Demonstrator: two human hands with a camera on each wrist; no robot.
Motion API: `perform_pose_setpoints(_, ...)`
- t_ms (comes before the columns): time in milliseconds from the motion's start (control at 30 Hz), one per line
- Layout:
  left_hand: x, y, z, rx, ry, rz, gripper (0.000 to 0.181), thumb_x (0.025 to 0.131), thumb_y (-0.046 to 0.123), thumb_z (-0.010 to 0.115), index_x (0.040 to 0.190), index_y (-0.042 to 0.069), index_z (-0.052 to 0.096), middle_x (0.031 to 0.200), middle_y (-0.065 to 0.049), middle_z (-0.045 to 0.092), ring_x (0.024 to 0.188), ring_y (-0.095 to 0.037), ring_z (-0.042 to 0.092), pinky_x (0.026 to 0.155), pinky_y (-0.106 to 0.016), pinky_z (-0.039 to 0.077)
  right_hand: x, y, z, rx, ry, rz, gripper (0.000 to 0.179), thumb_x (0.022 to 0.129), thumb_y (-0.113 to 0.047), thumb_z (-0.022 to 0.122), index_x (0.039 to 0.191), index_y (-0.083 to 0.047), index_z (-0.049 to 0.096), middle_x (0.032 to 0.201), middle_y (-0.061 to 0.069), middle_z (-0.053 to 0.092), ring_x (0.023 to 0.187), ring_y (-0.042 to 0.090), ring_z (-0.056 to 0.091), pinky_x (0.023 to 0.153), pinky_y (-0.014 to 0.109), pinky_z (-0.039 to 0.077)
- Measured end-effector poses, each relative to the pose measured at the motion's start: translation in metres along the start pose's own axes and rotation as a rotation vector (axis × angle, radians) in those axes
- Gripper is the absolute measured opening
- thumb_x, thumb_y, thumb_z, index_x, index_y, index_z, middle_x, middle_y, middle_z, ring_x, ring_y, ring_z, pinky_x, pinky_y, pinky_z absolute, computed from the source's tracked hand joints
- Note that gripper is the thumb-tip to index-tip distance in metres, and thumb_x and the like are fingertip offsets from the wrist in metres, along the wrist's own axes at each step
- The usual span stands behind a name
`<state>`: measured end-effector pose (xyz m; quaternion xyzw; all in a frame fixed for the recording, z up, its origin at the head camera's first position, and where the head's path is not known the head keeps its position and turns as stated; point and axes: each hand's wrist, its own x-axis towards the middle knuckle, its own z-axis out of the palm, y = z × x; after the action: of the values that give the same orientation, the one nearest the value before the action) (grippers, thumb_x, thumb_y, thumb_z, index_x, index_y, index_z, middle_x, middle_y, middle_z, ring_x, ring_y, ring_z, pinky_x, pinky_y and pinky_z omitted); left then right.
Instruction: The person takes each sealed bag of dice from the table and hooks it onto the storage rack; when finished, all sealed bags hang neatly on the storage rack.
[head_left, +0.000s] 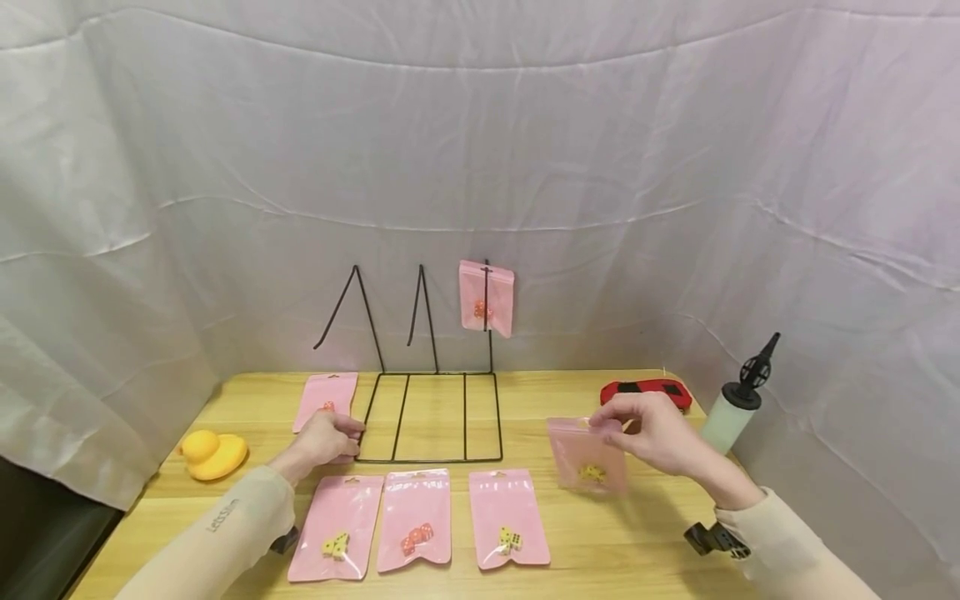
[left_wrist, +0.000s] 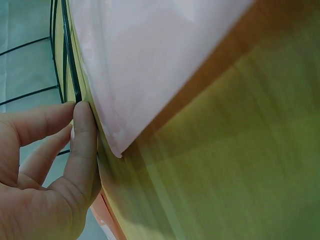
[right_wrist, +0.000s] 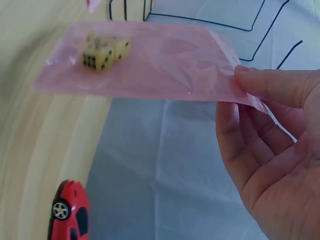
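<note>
My right hand [head_left: 660, 432] pinches a pink zip bag [head_left: 589, 462] by its top edge, above the table. Yellow dice [right_wrist: 102, 51] show through the bag in the right wrist view. With thumb and finger, my left hand [head_left: 321, 442] grips the black wire rack [head_left: 429, 460] at its base, near the front left corner. Beside that hand, partly covered by it, lies another pink bag [head_left: 327, 397] with orange-red dice. On the rack's right hook hangs a pink bag [head_left: 498, 292] with orange-red dice; the middle and left hooks hold nothing.
Along the front lie three pink bags: a left one [head_left: 352, 508] and a right one [head_left: 501, 500] with yellow dice, a middle one [head_left: 415, 504] with red dice. A yellow duck [head_left: 213, 455] sits left. A red toy car [head_left: 647, 388] and a hand pump [head_left: 731, 415] stand right.
</note>
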<state>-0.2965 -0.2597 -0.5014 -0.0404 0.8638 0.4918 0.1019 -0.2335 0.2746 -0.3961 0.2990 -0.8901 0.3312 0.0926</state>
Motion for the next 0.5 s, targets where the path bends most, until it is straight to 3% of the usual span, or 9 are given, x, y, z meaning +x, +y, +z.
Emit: perform_pose_setpoints(500,0.001,-0.001,0.000,-0.015,0.004,-0.018,0.047,0.090,-0.012,0.079,0.137,-0.012,0.072,0.118,-0.023,0.073,0.092,-0.020,0.072,0.075,-0.030,0.070,0.027,-0.029,0.006,0.063,0.010,-0.071,0.024,0.091,0.004,0.088,0.107,-0.014,0.087,0.099,0.000,0.084,0.083,-0.001,0.064,0.070,0.022,0.063)
